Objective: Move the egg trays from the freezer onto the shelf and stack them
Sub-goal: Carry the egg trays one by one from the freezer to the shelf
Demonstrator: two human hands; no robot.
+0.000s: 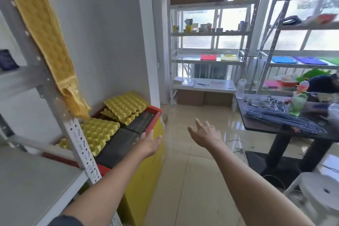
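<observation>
Both hands are empty, fingers spread, gripping nothing. The left hand (pixel 148 143) reaches out over the near front edge of the freezer (pixel 146 167), palm down, above its dark glass lid (pixel 119 143), apart from the trays. The right hand (pixel 205 133) hangs in the air over the tiled floor (pixel 192 180), well to the right of the freezer, fingers pointing forward.

Yellow egg trays lie on the freezer lid. The near tray (pixel 99 132) sits just behind a white perforated post (pixel 80 145) of the shelf (pixel 33 185), with the edge of another tray showing at its left. The far trays (pixel 124 107) form a loose stack by the wall, the top one skewed over the ones below. The freezer has a red rim and a yellow front.

A yellow cloth (pixel 45 38) hangs down along the slanted post, its lower end bunched just above the near tray. The shelf board at lower left is bare and grey.

To the right stands a dark table (pixel 286 130) with a bundle of grey cables (pixel 282 117) and bottles on it, and a white stool (pixel 324 192) is at the lower right. More metal racks (pixel 209 33) stand before the windows.
</observation>
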